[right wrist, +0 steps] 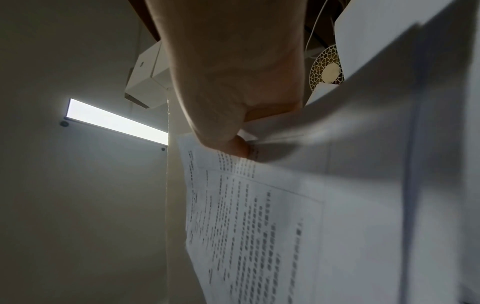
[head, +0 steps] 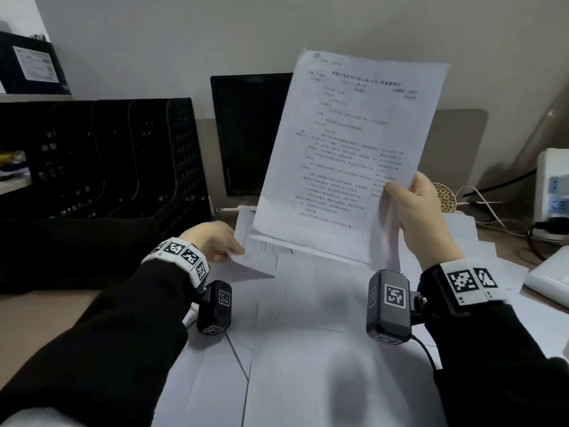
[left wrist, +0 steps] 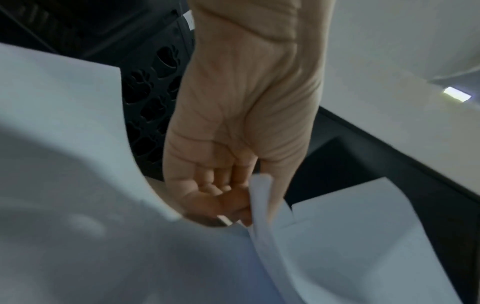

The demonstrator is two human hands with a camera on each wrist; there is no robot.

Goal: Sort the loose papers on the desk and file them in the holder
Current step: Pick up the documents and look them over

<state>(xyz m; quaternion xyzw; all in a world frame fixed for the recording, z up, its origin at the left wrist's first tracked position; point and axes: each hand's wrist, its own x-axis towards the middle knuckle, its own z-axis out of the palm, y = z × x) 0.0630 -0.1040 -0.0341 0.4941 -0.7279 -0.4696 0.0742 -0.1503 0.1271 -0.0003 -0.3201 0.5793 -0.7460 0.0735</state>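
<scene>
My right hand point(head: 409, 198) pinches the right edge of a printed sheet point(head: 345, 143) and holds it upright above the desk; the right wrist view shows the thumb pressed on the same printed sheet point(right wrist: 259, 216). My left hand point(head: 221, 241) pinches the corner of a small bundle of papers point(head: 258, 257) low over the desk; the left wrist view shows the curled fingers point(left wrist: 228, 205) on the bundle of papers point(left wrist: 262, 216). Several loose white papers point(head: 308, 334) cover the desk below both hands. The black mesh file holder point(head: 147, 161) stands at the back left, just behind my left hand.
A dark monitor point(head: 249, 134) stands behind the raised sheet. At the right are a small round fan point(head: 445, 198), a white power strip point(head: 554, 186) with cables and a white box point(head: 551, 278). A black box with a label point(head: 30, 63) sits on a shelf at far left.
</scene>
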